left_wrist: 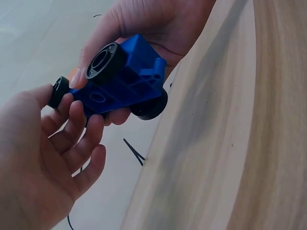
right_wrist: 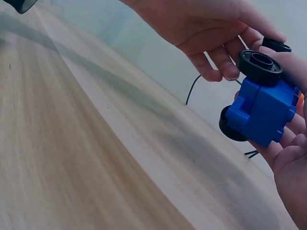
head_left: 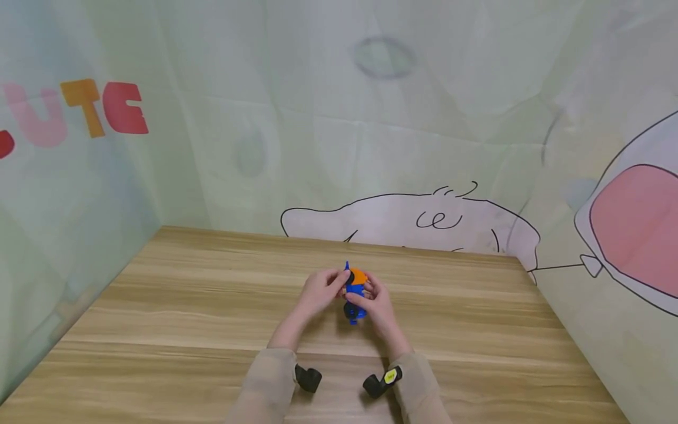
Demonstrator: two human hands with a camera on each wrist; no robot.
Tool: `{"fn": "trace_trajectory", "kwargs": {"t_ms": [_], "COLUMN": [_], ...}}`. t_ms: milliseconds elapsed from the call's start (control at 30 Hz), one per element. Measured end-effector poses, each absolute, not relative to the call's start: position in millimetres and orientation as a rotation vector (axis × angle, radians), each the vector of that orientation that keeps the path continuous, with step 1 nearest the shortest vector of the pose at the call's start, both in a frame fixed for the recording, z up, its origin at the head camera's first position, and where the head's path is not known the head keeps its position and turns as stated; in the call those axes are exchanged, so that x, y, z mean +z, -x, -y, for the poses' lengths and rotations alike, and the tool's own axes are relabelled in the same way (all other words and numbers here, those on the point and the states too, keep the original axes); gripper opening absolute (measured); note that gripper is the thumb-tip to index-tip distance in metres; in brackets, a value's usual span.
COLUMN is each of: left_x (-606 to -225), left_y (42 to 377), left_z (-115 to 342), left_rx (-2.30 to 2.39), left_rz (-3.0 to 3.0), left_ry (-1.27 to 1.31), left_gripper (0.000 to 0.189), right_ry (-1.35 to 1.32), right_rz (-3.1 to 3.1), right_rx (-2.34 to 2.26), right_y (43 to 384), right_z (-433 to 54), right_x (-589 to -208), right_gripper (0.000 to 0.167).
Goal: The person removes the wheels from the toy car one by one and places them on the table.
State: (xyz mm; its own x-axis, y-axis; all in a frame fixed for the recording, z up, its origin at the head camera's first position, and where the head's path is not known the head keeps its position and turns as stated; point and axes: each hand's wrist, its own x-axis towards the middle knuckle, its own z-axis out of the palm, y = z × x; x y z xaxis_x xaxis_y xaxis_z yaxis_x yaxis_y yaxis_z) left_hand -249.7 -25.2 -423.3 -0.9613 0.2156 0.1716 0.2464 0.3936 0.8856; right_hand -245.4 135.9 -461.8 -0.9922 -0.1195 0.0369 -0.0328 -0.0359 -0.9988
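Note:
Both hands hold a blue toy car with black wheels over the tabletop. An orange piece sits on its far half in the head view. My right hand grips the blue body from the right, thumb along its side. On the left, my left hand pinches a black wheel at the car's far end between thumb and index finger, its other fingers loosely bent below. The left wrist view shows the blue underside turned up toward the camera. In the right wrist view a larger wheel faces me.
The wooden table extends around the hands. Behind it hangs a pale printed curtain with cartoon drawings and letters. Black camera mounts are worn on the left wrist and right wrist.

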Motion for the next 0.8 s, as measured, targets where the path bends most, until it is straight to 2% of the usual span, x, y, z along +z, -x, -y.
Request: {"fn": "trace_trajectory", "kwargs": {"t_ms": [333, 800], "left_x": [-423.6, -430.5], "left_y": [248.2, 251.0], "left_z": [25.1, 17.5], "left_rx": [-1.626, -2.055], "left_rz": [2.614, 2.350], "left_ry": [0.461, 0.328], "left_gripper": [0.037, 0.034], "right_ry": [0.253, 0.218], "right_rz": [-2.137, -2.136], "right_rx": [-2.225, -2.272], "right_y": [244.2, 242.1], "right_z": [-136.7, -134.1], "right_x": [-463.6, -465.9], "right_gripper": [0.058, 0.060]}}
